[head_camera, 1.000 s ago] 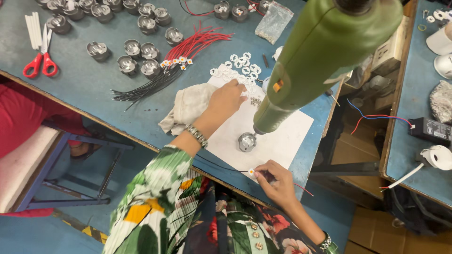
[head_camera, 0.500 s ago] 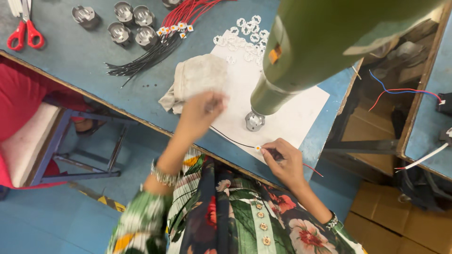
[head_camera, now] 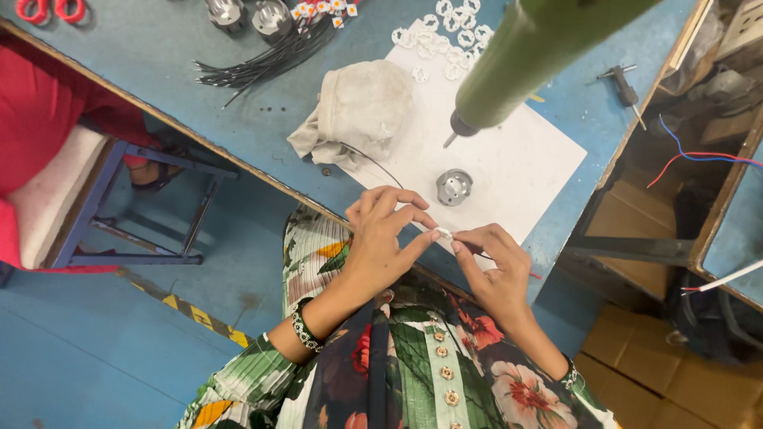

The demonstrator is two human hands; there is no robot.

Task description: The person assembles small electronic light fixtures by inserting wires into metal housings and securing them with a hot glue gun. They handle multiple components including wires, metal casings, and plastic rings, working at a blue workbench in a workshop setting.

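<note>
the sheet (head_camera: pixel 509 159) lies on the bench (head_camera: pixel 159 56) at its near edge, with the metal cup (head_camera: pixel 454 187) on it near that edge; the cloth (head_camera: pixel 358 107) overlaps the sheet's left side; the rings (head_camera: pixel 445 32) lie on its far end; the wire bundle (head_camera: pixel 262 59) lies left of the cloth; both hands, left (head_camera: pixel 381 238) and right (head_camera: pixel 493 270), meet just off the near edge

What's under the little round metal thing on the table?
The round metal part sits on a white sheet, which lies on the blue table. The spot directly beneath the part is covered.
</note>
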